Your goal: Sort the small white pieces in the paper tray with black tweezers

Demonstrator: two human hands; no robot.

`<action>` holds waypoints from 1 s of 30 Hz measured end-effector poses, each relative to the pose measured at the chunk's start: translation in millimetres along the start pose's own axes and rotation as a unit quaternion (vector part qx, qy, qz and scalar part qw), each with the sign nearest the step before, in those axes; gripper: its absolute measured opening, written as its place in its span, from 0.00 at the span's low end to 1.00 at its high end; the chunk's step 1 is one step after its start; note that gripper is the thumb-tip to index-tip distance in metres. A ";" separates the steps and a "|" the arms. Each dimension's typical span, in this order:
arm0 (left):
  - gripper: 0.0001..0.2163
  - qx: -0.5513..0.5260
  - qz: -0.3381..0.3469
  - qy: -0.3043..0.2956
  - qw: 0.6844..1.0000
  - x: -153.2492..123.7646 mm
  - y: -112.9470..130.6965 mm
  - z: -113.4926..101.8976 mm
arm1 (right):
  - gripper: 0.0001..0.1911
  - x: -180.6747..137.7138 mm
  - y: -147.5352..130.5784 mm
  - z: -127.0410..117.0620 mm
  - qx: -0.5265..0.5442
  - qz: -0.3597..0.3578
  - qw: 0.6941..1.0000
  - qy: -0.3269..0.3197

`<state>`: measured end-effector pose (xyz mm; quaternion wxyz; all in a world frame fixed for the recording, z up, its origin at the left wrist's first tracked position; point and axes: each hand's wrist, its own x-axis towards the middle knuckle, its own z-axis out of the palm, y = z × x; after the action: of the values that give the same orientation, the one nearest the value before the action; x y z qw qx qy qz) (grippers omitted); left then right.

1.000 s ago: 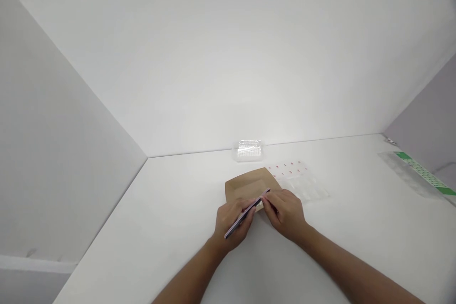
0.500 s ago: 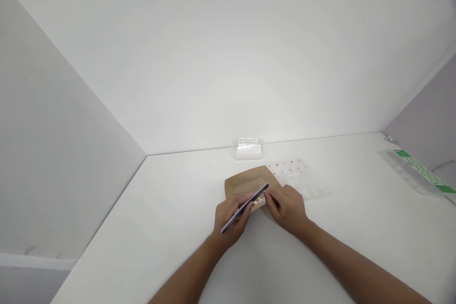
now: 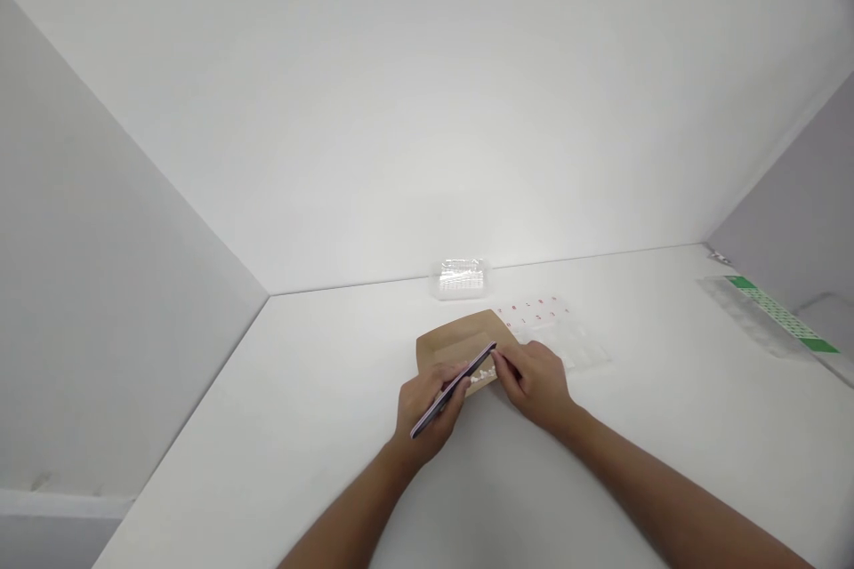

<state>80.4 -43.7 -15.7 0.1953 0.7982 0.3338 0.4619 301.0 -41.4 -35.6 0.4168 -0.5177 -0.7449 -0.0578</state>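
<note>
My left hand [image 3: 427, 409] grips a thin dark strip, like a nail file [image 3: 454, 389], held slanted up to the right. My right hand [image 3: 534, 384] pinches something very small at the file's upper tip; what it is cannot be made out. Both hands hover over the near edge of a brown paper card [image 3: 457, 342] lying flat on the white table [image 3: 300, 427]. Several tiny white pieces [image 3: 486, 376] lie on the card by my fingers.
A clear sheet with small red marks [image 3: 547, 329] lies right of the card. A small clear plastic box [image 3: 460, 277] stands at the back wall. A clear bag with a green strip [image 3: 774, 316] lies far right. White walls enclose the table.
The file's tip has dipped slightly and my hands have shifted a little left and up. The small white pieces on the card have come into view.
</note>
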 end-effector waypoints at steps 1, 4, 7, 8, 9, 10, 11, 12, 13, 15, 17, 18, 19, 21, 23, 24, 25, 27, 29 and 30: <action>0.13 0.004 0.000 0.000 1.000 0.0 -0.2 0.0 | 0.18 0.8 4.0 0.0 -0.007 0.011 1.000 0.002; 0.12 0.014 -0.001 -0.003 1.000 0.2 -0.9 0.3 | 0.19 2.2 9.3 -0.8 -0.009 0.018 1.000 -0.005; 0.12 0.015 0.003 -0.003 1.000 0.4 -1.3 0.5 | 0.17 1.2 0.6 -2.1 0.011 -0.013 1.000 -0.022; 0.12 0.012 0.004 -0.004 1.000 0.5 -1.3 0.5 | 0.17 0.6 -3.6 -2.5 0.019 -0.027 0.999 -0.028; 0.11 0.009 0.003 -0.005 1.000 0.6 -1.2 0.4 | 0.16 0.0 -7.3 -2.7 0.024 -0.038 0.998 -0.032; 0.11 0.008 0.001 -0.005 1.000 0.7 -1.0 0.3 | 0.16 -0.4 -9.9 -2.7 0.026 -0.043 0.998 -0.032; 0.11 0.008 0.000 -0.004 1.000 0.8 -0.9 0.2 | 0.16 -0.5 -10.9 -2.6 0.023 -0.039 0.999 -0.026; 0.11 0.010 0.000 -0.004 1.000 0.9 -0.9 0.1 | 0.16 -0.3 -10.2 -2.3 0.014 -0.028 0.999 -0.016; 0.11 0.013 0.001 -0.002 1.000 0.8 -0.9 0.1 | 0.17 0.1 -8.0 -2.0 0.004 -0.014 1.000 -0.007; 0.11 0.018 0.009 0.002 1.000 0.5 -1.3 0.1 | 0.18 1.5 -1.0 -1.3 -0.013 0.012 1.000 0.005; 0.11 0.019 0.020 0.004 1.000 0.0 -1.6 0.1 | 0.19 2.7 5.2 -1.1 -0.018 0.028 0.999 0.006; 0.11 0.020 0.023 0.004 1.000 -0.2 -1.6 0.1 | 0.19 3.0 6.9 -1.2 -0.015 0.030 0.999 0.004; 0.12 0.020 0.026 0.003 0.999 -0.2 -1.4 0.0 | 0.19 3.2 7.4 -1.4 -0.012 0.031 0.999 0.003; 0.12 0.021 0.026 0.001 0.999 0.1 -0.6 -0.4 | 0.18 3.0 5.3 -2.4 -0.005 0.024 1.000 0.005; 0.11 0.026 0.020 0.006 0.999 0.8 0.3 -0.7 | 0.18 2.7 1.9 -3.7 -0.001 0.012 1.000 0.010; 0.10 0.028 0.016 0.010 0.999 1.1 0.6 -0.8 | 0.18 2.7 0.5 -4.4 -0.002 0.008 1.000 0.014; 0.10 0.030 0.011 0.015 0.999 1.2 0.8 -0.8 | 0.18 2.8 -0.2 -5.0 -0.004 0.007 1.000 0.017; 0.10 0.030 0.001 0.020 0.999 1.1 0.9 -0.7 | 0.19 3.4 0.1 -5.8 -0.005 0.013 1.000 0.022; 0.10 0.026 -0.009 0.025 0.999 0.6 1.1 -0.6 | 0.19 4.1 2.3 -6.1 -0.002 0.022 0.999 0.026; 0.10 0.022 -0.014 0.026 0.999 0.5 1.3 -0.7 | 0.19 4.5 3.8 -6.1 0.001 0.026 0.999 0.025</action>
<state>80.4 -44.2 -14.3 0.1752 0.7854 0.3599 0.4721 307.0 -39.6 -29.9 0.4373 -0.5348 -0.7206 -0.0598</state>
